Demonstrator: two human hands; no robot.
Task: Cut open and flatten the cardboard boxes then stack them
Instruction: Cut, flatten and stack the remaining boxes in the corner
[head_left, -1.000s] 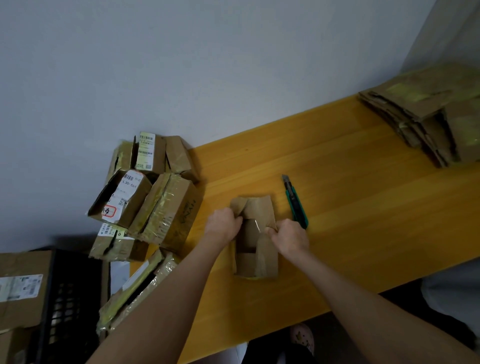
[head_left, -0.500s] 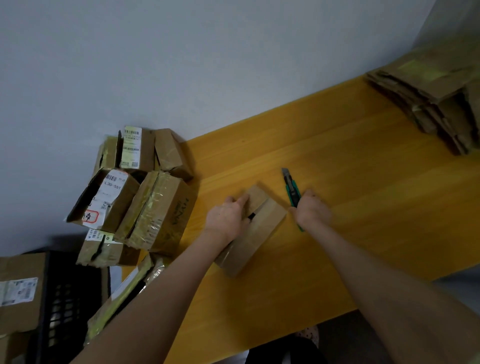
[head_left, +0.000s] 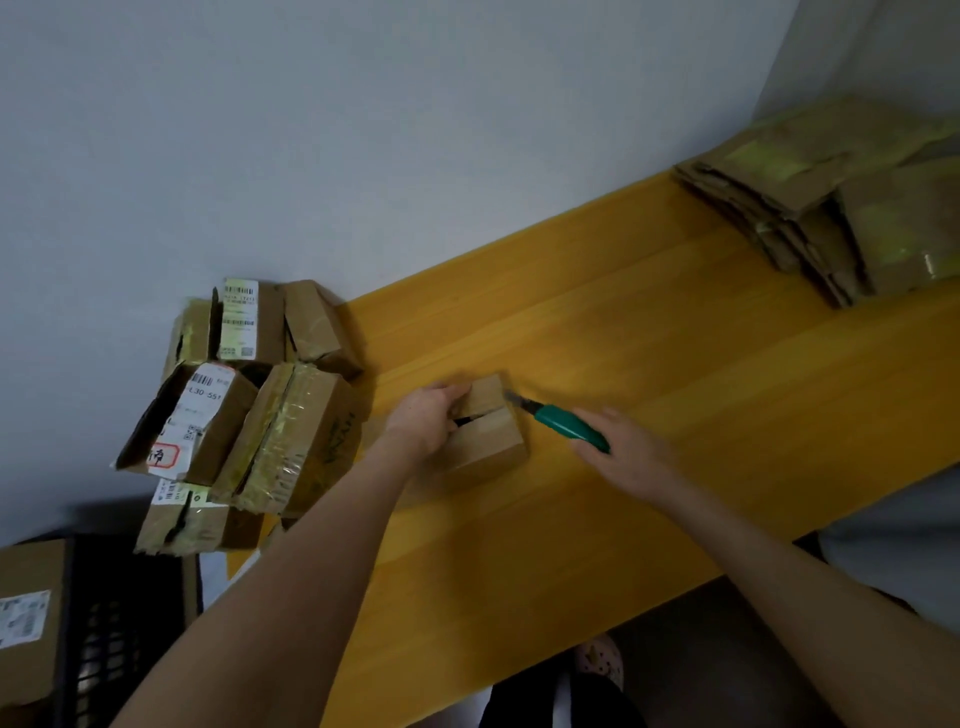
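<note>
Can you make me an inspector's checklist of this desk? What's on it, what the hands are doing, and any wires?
Surface: yellow wooden table, smooth, no spills seen.
Job's things: small brown cardboard box near the middle, a dark gap between its top flaps; green utility knife, blade out, tip beside the box; stack of flattened cardboard at the far right end; pile of taped cardboard boxes, some labelled, at the left end.
Clutter: black plastic crate at lower left, off the table.
Hands: left hand grips the small box; right hand holds the knife.
Cables: nothing seen.
Surroundings: pale grey wall behind the table.
</note>
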